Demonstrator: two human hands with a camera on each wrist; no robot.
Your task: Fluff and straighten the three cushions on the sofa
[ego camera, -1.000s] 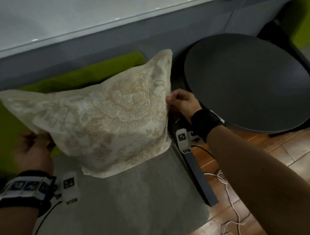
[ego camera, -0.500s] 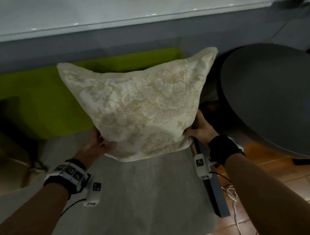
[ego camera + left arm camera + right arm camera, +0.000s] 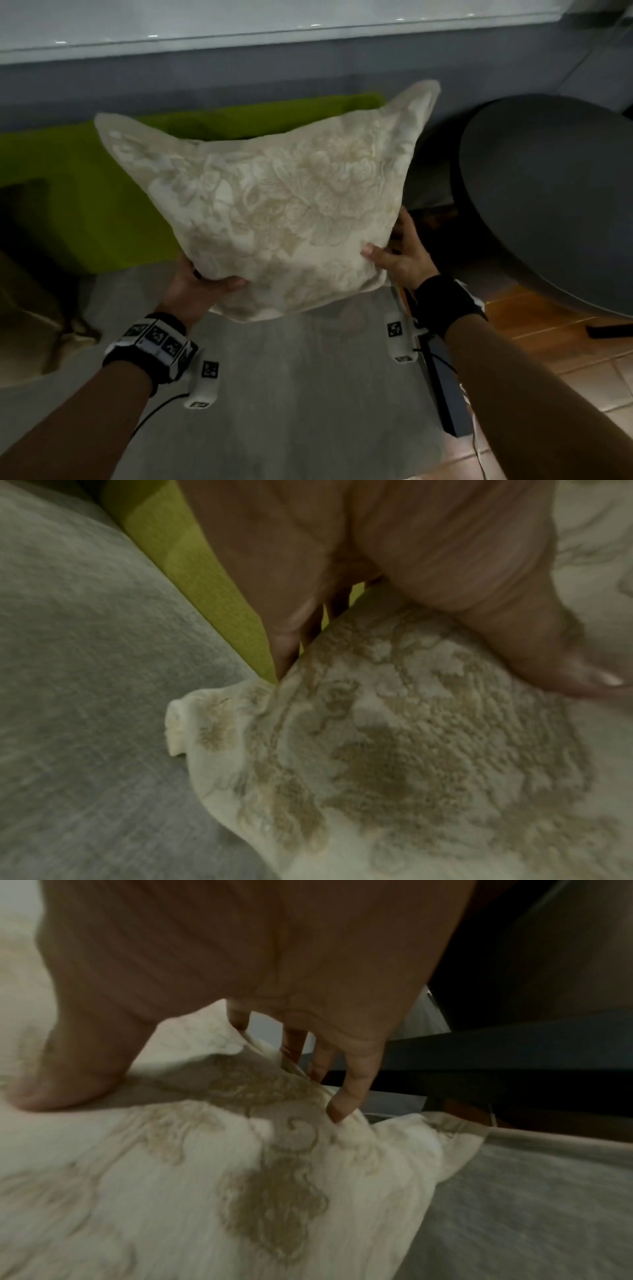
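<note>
A cream cushion with a beige floral pattern (image 3: 274,205) is held up above the grey sofa seat (image 3: 308,394), its top corners pointing up. My left hand (image 3: 202,281) grips its lower left edge, thumb on the front and fingers behind, as the left wrist view shows on the cushion (image 3: 411,750). My right hand (image 3: 397,253) grips the lower right edge, thumb on the front of the cushion (image 3: 205,1177). A green cushion (image 3: 85,198) leans against the sofa back behind it. A beige cushion (image 3: 24,325) lies at the far left, partly cut off.
A round dark side table (image 3: 555,198) stands close on the right. The sofa's dark side rail (image 3: 445,387) runs beside the tiled floor (image 3: 548,359), where thin cables lie. A grey wall and a white ledge (image 3: 274,20) rise behind the sofa.
Both hands have shifted from the cushion's sides down to its lower corners and turned it more upright, facing me. The view has swung left.
</note>
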